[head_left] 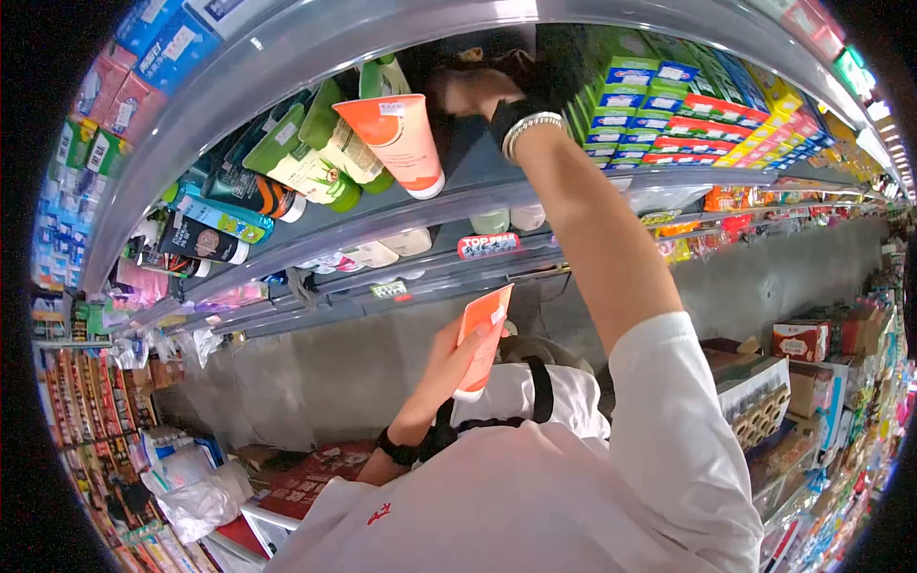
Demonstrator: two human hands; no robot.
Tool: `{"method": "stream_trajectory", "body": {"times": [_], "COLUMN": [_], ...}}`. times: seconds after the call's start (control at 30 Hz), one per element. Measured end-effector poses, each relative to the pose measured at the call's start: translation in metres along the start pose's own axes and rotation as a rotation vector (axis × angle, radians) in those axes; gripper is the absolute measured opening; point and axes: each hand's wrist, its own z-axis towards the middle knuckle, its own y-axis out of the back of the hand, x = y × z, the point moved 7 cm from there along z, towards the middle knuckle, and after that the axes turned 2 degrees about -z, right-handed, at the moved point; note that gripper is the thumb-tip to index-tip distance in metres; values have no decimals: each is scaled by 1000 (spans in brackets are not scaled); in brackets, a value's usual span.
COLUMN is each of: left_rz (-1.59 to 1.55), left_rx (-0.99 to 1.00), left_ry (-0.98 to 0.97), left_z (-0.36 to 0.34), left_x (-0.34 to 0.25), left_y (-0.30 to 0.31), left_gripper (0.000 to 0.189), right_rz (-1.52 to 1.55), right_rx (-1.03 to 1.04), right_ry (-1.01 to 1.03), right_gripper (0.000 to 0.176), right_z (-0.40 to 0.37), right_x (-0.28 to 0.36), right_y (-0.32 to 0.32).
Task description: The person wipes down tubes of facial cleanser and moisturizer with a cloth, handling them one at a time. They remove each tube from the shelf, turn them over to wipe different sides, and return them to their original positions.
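My left hand (pixel 442 366), low in front of my body, is closed around a coral-orange squeeze tube (pixel 481 346) with a white cap pointing down. My right hand (pixel 475 93) reaches deep into the shelf (pixel 473 158), near the back. Its fingers are blurred and in shadow, so I cannot make out whether they hold anything. Just left of it a similar coral-orange tube (pixel 399 143) stands cap-down near the shelf's front. Green-and-cream tubes (pixel 346 143) stand close beside that one, with another green tube (pixel 304 162) farther left.
Stacked toothpaste-like boxes (pixel 630 105) fill the shelf right of my right arm. Dark and blue tubes (pixel 224 218) line its left end. A clear shelf edge (pixel 315 81) curves overhead. Lower shelves hold more goods. Cartons (pixel 802 339) stand behind on the right, a plastic bag (pixel 202 501) at lower left.
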Motion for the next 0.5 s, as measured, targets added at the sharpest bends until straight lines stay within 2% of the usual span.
{"method": "stream_trajectory", "body": {"times": [0.03,0.07,0.13,0.2,0.27,0.33,0.37,0.4,0.47,0.5], "left_rz": [2,3,7,10,-33,-22,-16,-13,-80,-80], "left_rx": [17,34,49,64,75,73,58,63,3,2], "left_ry": [-11,-19,-15,-10,19,30,43,43,34,34], "left_z": [2,2,5,7,9,10,10,11,9,10], "left_x": [-3,-5,-4,-3,-3,-6,-7,-8,-8,-8], "left_y": [-3,-6,-7,-5,-3,1,4,5,13,15], "left_gripper": [38,38,37,37,36,35,35,35,34,34], "right_rz": [37,79,43,71,32,26,36,80,167,168], "right_rx": [53,173,189,288,305,291,193,232,107,107], "right_ry": [-69,-50,-35,-101,29,40,39,23,12,13], "right_gripper": [35,34,34,33,28,27,28,33,42,42], "right_z": [-8,-4,-11,-50,-60,-72,-83,-96,-118,-116], "right_x": [5,6,13,30,38,35,33,33,30,31], "right_y": [0,-18,-35,-8,-13,-19,-19,-19,-12,-13]}}
